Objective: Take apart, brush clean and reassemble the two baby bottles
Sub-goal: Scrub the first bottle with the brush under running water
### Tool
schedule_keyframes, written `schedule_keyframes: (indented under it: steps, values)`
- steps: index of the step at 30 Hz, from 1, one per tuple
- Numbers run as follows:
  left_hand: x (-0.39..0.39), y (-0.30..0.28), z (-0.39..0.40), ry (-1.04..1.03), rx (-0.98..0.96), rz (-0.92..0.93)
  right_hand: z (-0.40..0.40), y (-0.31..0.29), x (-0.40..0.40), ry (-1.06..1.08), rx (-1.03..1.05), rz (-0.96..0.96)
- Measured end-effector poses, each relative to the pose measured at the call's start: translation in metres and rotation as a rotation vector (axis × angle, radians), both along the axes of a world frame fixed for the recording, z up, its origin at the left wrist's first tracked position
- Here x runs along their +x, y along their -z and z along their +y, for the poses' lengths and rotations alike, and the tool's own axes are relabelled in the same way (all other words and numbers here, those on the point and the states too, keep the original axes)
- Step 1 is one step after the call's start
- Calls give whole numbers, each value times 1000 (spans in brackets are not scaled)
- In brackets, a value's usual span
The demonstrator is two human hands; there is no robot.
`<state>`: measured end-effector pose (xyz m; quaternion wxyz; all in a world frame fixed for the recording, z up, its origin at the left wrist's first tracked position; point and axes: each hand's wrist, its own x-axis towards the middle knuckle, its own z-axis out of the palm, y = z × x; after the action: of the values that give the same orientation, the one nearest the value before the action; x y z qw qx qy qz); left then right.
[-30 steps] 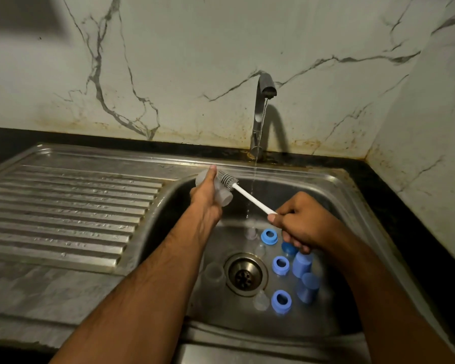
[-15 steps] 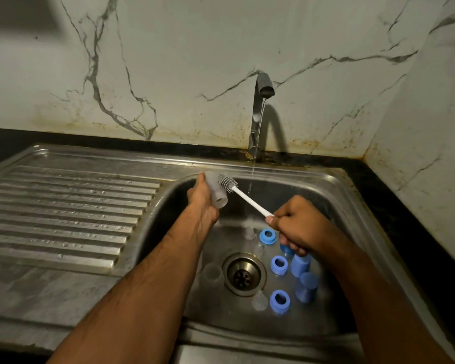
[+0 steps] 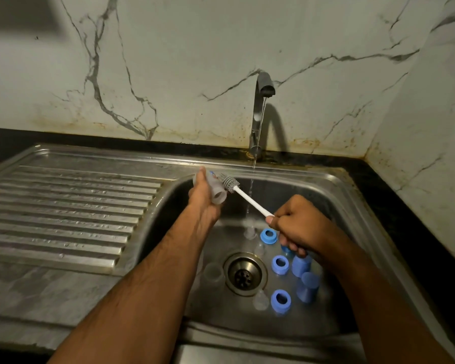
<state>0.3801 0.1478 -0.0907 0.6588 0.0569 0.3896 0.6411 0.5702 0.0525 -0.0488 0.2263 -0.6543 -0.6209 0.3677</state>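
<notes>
My left hand [image 3: 204, 197] grips a clear baby bottle [image 3: 216, 189] above the sink's left rim, its mouth tilted down toward the right. My right hand [image 3: 297, 223] holds the white handle of a bottle brush [image 3: 250, 199]; its grey bristle head [image 3: 229, 183] lies against the bottle's outer side near the mouth. On the sink floor lie three blue rings [image 3: 268, 235] [image 3: 280, 264] [image 3: 281, 300], two blue caps [image 3: 301, 266] [image 3: 308, 286], clear teats [image 3: 261, 300] and another clear bottle [image 3: 213, 271].
A thin stream of water runs from the tap [image 3: 259, 114] into the steel sink [image 3: 352, 206], landing near the drain [image 3: 243, 274]. A ribbed draining board [image 3: 63, 206] stretches to the left. Marble walls close the back and right.
The brush head has come out of the bottle's mouth and now lies on its outer side. The bottle has tilted a little further down. Both hands stayed nearly in place.
</notes>
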Motion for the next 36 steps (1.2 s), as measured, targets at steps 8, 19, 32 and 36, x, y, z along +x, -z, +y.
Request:
schedule_keyframes:
  steps: [8, 19, 32, 36]
  values:
    - [23, -6, -13, 143, -10, 115, 7, 2, -4, 107, 115, -39]
    - [10, -9, -17, 143, 39, 556, 8, -15, 34, 209, 58, -219]
    - [15, -2, -17, 367, 155, 918, 9, 1, 7, 125, 223, -276]
    - [9, -4, -15, 287, 186, 862, 10, -10, 18, 166, 166, -222]
